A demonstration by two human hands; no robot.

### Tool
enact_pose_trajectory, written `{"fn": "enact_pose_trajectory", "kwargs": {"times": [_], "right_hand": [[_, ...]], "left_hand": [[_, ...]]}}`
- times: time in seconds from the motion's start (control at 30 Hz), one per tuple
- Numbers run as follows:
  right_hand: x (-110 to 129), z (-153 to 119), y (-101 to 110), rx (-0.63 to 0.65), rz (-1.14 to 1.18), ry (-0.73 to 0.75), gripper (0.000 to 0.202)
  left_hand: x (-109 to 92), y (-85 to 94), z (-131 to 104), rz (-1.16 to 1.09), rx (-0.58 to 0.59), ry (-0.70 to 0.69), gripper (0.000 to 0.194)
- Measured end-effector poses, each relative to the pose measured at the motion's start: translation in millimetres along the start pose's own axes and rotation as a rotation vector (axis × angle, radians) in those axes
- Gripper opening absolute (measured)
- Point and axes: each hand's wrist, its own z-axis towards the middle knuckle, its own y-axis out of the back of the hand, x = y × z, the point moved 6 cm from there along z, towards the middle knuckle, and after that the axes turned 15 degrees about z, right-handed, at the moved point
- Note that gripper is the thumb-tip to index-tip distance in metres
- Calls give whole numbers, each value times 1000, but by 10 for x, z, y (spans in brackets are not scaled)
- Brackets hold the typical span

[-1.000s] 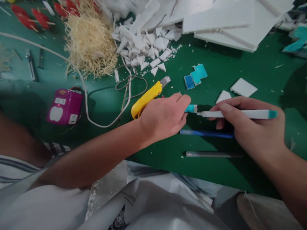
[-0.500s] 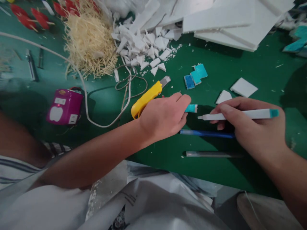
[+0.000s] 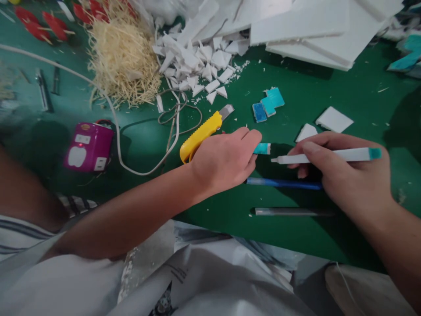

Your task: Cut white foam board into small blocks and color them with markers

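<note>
My left hand (image 3: 226,158) is closed on a small teal-topped foam piece (image 3: 263,149), whose end sticks out past the fingers. In my right hand (image 3: 348,171) is a white marker (image 3: 345,155) with a teal end cap; its tip points left, a short gap from the piece. A blue pen (image 3: 283,183) lies just below, partly under my right hand, and a grey pen (image 3: 289,212) lies lower. The yellow cutter (image 3: 202,135) rests beside my left hand, blade out. Blue and teal pieces (image 3: 269,104) sit above the hands, with a white foam piece (image 3: 334,120) to their right.
Foam scraps (image 3: 200,61), a straw-like pile (image 3: 125,61) and large white foam sheets (image 3: 305,26) occupy the back. To the left are a magenta box (image 3: 88,147), a white cable (image 3: 115,114) and red pieces on sticks (image 3: 55,25). The green table's (image 3: 223,224) front edge is near my body.
</note>
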Motion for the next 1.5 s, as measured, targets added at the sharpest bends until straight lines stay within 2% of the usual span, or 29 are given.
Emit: {"fn": "enact_pose_trajectory", "kwargs": {"times": [0.17, 0.3, 0.47, 0.6, 0.73, 0.87, 1.0, 1.13, 1.27, 1.4, 1.5], "right_hand": [[18, -3, 33, -44, 14, 34, 14], [14, -13, 10, 1, 3, 25, 19], [4, -11, 47, -80, 2, 16, 12], [0, 0, 28, -40, -2, 16, 19], [16, 1, 45, -80, 27, 20, 13], [13, -3, 20, -50, -6, -1, 19], [18, -6, 43, -72, 16, 22, 14], [-1, -4, 37, -36, 10, 15, 18], [-9, -9, 60, -69, 53, 44, 13], [-36, -10, 52, -40, 38, 33, 23], [-31, -12, 69, -57, 51, 52, 21]], "left_hand": [[0, 8, 8, 11, 19, 5, 21], [6, 8, 6, 13, 18, 9, 20], [5, 3, 8, 3, 20, 12, 21], [-2, 5, 15, 9, 43, 13, 22], [1, 4, 14, 14, 39, 13, 22], [4, 5, 11, 8, 14, 10, 21], [4, 8, 5, 5, 19, 9, 22], [5, 12, 2, 9, 20, 4, 23], [8, 4, 7, 12, 25, 3, 23], [5, 2, 8, 14, 20, 6, 22], [5, 4, 5, 2, 7, 10, 21]]}}
